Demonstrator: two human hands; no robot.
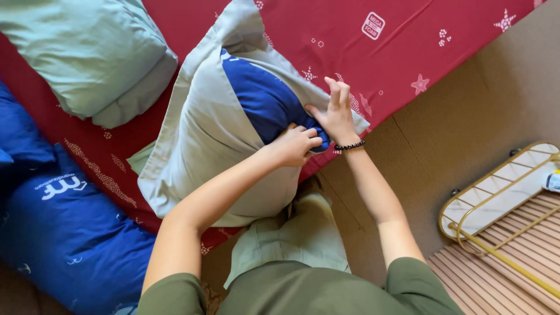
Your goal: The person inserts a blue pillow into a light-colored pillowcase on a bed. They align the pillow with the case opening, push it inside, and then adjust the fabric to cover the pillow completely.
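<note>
The person is part-way through fitting a grey-green pillowcase (pixel 201 134) over a blue pillow (pixel 265 99) that lies on a red mattress (pixel 326 29). Most of the pillow is already inside; only a blue wedge shows at the case's open mouth, near the mattress edge.

The left hand (pixel 294 144) is curled into a loose fist at the pillow's near corner, fingers closed on what looks like blue fabric together with the case's edge, though the grip itself is hidden under the knuckles, so I cannot tell just what it pinches. The right hand (pixel 335 111), with a dark bead bracelet (pixel 350 145) at the wrist, is open, fingers straight and close together, pressed flat against the pillow's end beside the left hand. It grasps nothing.

The step in hand seems to be stuffing the last corner in. The next move likely calls for the right hand to push the blue end deeper while the left draws the case's lip over it, keeping the corner from bunching.

Around them: a second cased pillow (pixel 93 52) at upper left, a blue bolster (pixel 70 233) at lower left, another folded case (pixel 291 236) just below the pillow, and a gold-framed rack (pixel 501 192) on the floor at right.
</note>
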